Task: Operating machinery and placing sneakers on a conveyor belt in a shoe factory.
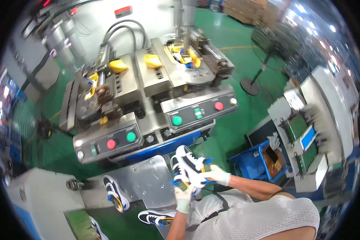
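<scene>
Two black-and-white sneakers with blue and orange trim are held close together over the metal shelf's right end. My left hand (pixel 184 193), in a white glove, grips the heel end of the left sneaker (pixel 178 170). Also gloved in white, my right hand (pixel 217 175) is closed on the rear of the right sneaker (pixel 188 158). Their toes point away from me, and the two shoes overlap. A similar sneaker (pixel 116 193) rests on the metal shelf (pixel 148 173) to the left. Another sneaker (pixel 156 218) lies nearer to me, left of my left forearm.
Ahead stands a two-station press machine (pixel 152 76) with yellow pads and button panels (pixel 200 112). At right are a blue bin (pixel 264 158), a brush conveyor (pixel 302 140) and a standing fan (pixel 268 56). A partly hidden sneaker (pixel 97 229) sits by green bristles at lower left.
</scene>
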Demonstrator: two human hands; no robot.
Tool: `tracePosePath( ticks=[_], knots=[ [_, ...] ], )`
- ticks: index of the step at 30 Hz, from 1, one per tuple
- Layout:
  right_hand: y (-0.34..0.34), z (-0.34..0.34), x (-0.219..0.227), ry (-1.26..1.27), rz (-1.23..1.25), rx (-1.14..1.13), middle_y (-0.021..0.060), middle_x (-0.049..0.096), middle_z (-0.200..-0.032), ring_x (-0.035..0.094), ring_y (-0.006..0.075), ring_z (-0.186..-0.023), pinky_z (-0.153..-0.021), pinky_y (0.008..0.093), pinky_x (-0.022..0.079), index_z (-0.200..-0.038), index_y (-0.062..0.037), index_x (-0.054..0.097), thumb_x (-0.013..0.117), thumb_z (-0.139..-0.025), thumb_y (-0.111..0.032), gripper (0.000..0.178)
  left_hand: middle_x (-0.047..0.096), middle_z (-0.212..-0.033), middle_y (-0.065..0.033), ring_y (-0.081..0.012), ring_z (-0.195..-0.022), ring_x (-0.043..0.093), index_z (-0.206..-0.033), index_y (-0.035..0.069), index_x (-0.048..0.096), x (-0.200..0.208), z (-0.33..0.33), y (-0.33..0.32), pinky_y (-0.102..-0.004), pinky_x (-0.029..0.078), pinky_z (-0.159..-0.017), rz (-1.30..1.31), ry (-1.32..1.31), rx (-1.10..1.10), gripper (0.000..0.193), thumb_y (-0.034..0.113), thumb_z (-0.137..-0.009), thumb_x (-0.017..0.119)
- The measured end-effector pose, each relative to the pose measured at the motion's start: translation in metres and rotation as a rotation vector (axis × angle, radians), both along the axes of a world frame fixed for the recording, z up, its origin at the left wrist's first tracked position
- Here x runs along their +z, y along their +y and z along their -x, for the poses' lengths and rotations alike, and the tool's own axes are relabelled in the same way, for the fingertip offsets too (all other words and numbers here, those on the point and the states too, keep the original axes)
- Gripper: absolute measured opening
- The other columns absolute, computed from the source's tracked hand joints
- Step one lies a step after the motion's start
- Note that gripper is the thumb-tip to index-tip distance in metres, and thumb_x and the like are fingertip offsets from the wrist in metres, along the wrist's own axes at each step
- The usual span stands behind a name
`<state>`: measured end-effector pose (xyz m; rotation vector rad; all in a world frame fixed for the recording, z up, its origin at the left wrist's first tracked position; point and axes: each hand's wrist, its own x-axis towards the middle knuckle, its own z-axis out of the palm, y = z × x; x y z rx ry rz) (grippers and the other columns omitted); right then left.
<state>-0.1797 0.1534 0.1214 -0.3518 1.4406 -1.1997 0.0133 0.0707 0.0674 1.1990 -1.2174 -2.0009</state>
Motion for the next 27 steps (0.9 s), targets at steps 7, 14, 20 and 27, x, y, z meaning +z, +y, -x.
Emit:
tracePosePath(
  ticks=[7, 14, 20, 27],
  knots=[
    [0.189, 0.092, 0.06, 0.036, 0.189, -0.766, -0.0001, 0.062, -0.104, 0.059, 0.0096, -0.094, -0.083, 0.028, 0.049, -0.115, -0.0026, 0.062, 0.075, -0.083, -0.016, 0.037, 0.062, -0.107, -0.0077, -0.0159, -0.091, 0.059, -0.123, -0.001, 0.053, 0.088, 0.172, 0.047, -0.0305, 0.051, -0.081, 0.18, 0.064, -0.713, 0.053, 0.013, -0.08, 0.081],
    [0.373, 0.157, 0.137, 0.483, 0.063, -1.4, 0.0038, 0.062, -0.105, 0.06, 0.014, -0.096, -0.084, 0.0312, 0.05, -0.119, -0.0006, 0.059, 0.072, -0.081, -0.01, 0.042, 0.063, -0.106, -0.007, -0.0141, -0.092, 0.06, -0.121, -0.003, 0.054, 0.194, 0.392, 0.172, -0.0313, 0.051, -0.082, 0.403, 0.212, -1.164, 0.045, 0.004, -0.081, 0.073],
    [0.492, 0.242, 0.105, 0.984, -0.731, -1.626, 0.0252, 0.063, -0.116, 0.064, 0.0359, -0.107, -0.093, 0.0399, 0.049, -0.137, 0.005, 0.044, 0.073, -0.081, -0.022, 0.068, 0.046, -0.141, -0.0299, -0.0414, -0.132, 0.046, -0.145, -0.007, 0.032, 0.163, 0.573, 0.337, -0.04, 0.037, -0.111, 1.09, 0.374, -1.263, 0.08, 0.01, -0.08, 0.076],
    [0.572, 0.377, 0.091, 1.0, -0.942, -1.646, 0.0334, 0.064, -0.115, 0.061, 0.0455, -0.112, -0.096, 0.0436, 0.049, -0.138, 0.0073, 0.044, 0.072, -0.082, -0.038, 0.077, 0.048, -0.138, -0.0292, -0.0406, -0.13, 0.048, -0.145, -0.006, 0.035, 0.158, 0.717, 0.399, -0.0393, 0.038, -0.111, 0.989, 0.371, -1.308, 0.078, 0.01, -0.079, 0.074]
  ],
)
